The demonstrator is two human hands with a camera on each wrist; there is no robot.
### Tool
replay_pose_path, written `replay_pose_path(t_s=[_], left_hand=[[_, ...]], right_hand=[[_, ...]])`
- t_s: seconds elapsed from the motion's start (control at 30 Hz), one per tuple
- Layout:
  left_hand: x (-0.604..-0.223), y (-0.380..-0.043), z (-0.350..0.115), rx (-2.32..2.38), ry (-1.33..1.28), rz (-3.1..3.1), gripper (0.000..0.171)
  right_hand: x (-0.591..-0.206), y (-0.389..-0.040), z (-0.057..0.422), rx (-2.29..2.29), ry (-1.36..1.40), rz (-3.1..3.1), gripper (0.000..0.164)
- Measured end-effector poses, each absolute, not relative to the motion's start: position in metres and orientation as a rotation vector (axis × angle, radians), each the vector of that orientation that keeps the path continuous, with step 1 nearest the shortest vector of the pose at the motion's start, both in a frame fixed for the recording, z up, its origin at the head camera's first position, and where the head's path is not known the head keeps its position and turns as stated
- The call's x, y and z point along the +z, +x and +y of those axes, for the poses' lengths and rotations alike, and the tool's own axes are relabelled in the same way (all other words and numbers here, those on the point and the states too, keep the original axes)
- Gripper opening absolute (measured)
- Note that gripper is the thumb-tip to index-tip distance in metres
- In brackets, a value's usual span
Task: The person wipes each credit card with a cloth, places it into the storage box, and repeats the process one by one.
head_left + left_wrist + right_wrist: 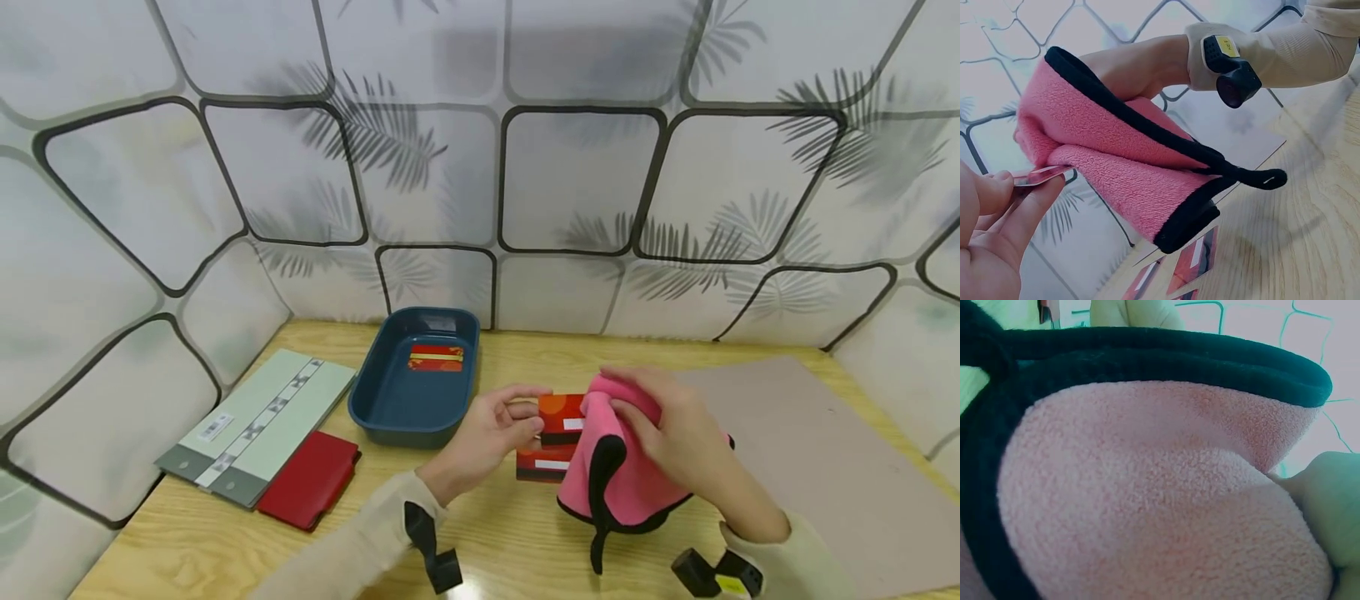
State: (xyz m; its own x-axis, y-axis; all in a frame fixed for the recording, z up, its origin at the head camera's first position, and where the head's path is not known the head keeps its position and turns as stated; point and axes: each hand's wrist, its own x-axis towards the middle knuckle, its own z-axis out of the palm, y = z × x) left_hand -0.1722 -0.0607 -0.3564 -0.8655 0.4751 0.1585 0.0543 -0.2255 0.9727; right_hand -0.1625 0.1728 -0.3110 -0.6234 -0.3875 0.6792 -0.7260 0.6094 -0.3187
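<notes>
My left hand (491,433) pinches a red and orange card (561,415) by its left edge, above the table. A pink cloth (626,475) with black trim and a black loop hangs from my right hand (686,433), whose thumb and fingers grip its top. The cloth meets the card's right end and hides it. In the left wrist view the card (1041,175) shows edge-on between thumb and fingers, against a fold of the cloth. Pink fabric (1147,487) fills most of the right wrist view. Below the held card, another red card (542,467) lies on the table.
At the back left stands a dark blue tray (393,404) with a red and gold card (437,358) inside. A pale green notebook (258,417) and a red wallet (311,479) lie left of it. A grey-beige mat (825,475) covers the table's right side.
</notes>
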Motion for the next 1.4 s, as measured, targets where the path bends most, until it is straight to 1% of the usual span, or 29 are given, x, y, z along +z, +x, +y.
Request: replay_pose_path(t_s=[0.13, 0.4, 0.7, 0.9, 1.03, 1.17, 1.4], left_hand=[[-0.355, -0.171, -0.062, 2.177, 0.630, 1.767, 0.042], [-0.354, -0.169, -0.058, 2.195, 0.533, 1.800, 0.044], [-0.359, -0.171, -0.045, 2.241, 0.535, 1.674, 0.042], [-0.362, -0.172, -0.040, 2.285, 0.503, 1.562, 0.043], [-0.361, -0.170, -0.039, 2.280, 0.492, 1.612, 0.041], [-0.360, -0.169, -0.039, 2.233, 0.463, 1.681, 0.040], [-0.363, -0.169, -0.044, 2.223, 0.411, 1.741, 0.043]], right_hand=[[-0.313, -0.163, 0.176, 0.771, 0.855, -2.234, 0.049], [-0.313, -0.162, 0.169, 0.699, 0.891, -2.192, 0.039], [-0.311, -0.159, 0.150, 0.712, 0.947, -2.198, 0.034], [-0.308, -0.161, 0.142, 0.755, 0.967, -2.187, 0.034], [-0.309, -0.163, 0.145, 0.784, 0.998, -2.200, 0.036], [-0.314, -0.165, 0.153, 0.806, 0.971, -2.257, 0.039], [-0.315, -0.170, 0.170, 0.788, 0.915, -2.299, 0.040]])
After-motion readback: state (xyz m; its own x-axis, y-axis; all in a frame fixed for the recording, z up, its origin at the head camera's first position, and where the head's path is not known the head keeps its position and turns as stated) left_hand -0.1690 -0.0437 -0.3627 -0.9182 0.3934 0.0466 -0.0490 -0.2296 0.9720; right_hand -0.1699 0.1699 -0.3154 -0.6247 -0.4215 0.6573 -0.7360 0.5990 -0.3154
